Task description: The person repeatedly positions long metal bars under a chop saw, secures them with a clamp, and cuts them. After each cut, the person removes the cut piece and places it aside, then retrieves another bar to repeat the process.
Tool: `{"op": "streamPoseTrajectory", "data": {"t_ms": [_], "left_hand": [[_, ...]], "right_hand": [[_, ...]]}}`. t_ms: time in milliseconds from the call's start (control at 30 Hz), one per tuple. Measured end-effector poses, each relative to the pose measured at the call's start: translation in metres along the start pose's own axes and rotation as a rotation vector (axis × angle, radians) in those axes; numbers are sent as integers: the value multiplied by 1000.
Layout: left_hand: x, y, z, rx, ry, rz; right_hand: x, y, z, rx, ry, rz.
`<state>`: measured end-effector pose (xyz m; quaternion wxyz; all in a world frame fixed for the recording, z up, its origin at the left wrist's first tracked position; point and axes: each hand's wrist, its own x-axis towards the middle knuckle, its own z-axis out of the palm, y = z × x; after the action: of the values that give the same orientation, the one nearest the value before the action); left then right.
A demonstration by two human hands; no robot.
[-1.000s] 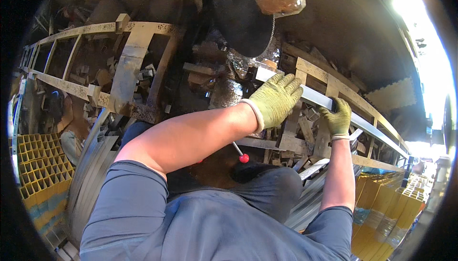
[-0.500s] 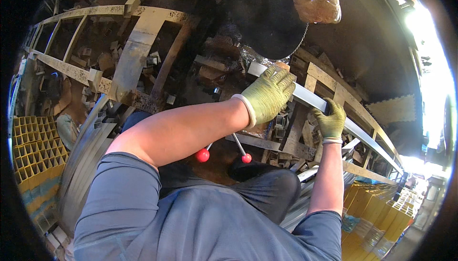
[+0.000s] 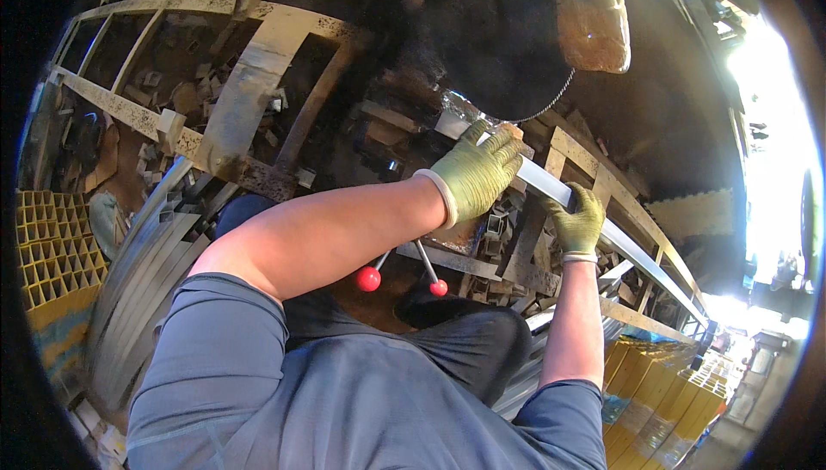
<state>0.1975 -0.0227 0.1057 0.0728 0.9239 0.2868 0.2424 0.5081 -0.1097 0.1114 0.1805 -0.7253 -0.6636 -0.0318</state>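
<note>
A long silver metal bar (image 3: 544, 183) runs from the middle of the view toward the lower right. My left hand (image 3: 476, 175), in a yellow-green glove, lies across the bar near its far end, fingers closed together over it. Farther along, my right hand (image 3: 576, 220), gloved alike, wraps round the bar with thumb and fingers. Just beyond my left fingertips is a large dark circular saw blade (image 3: 499, 49) with a toothed rim, close to the bar's end. A small orange-brown piece (image 3: 509, 129) shows by those fingertips. The exact contact between blade and bar is hidden.
A worn brown guard (image 3: 594, 27) covers the blade's right side. Two levers with red knobs (image 3: 368, 278) stand below my left forearm. Pale metal frames (image 3: 249, 83) flank the saw, with offcuts beneath. Stacked yellow tubes (image 3: 52, 242) lie left, more yellow lengths (image 3: 658, 401) lower right.
The saw blade and its guard have come down closer to the bar and my left hand. Both hands keep their hold on the bar, with only a slight shift in view.
</note>
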Motion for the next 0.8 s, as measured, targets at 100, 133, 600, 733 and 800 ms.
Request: {"op": "streamPoseTrajectory", "data": {"t_ms": [100,133,600,733,800], "left_hand": [[-1,3,-1,27,24,-8],[-2,5,-1,20,38,-25],[-1,3,17,-79,74,-17],[1,4,15,-79,94,9],[-1,5,17,-88,78,-5]], "right_hand": [[-3,6,2,-3,20,-22],[-3,9,4,-6,36,-37],[-5,14,3,-3,39,-58],[-8,25,3,-2,38,-60],[-6,23,0,-8,-7,-37]]}}
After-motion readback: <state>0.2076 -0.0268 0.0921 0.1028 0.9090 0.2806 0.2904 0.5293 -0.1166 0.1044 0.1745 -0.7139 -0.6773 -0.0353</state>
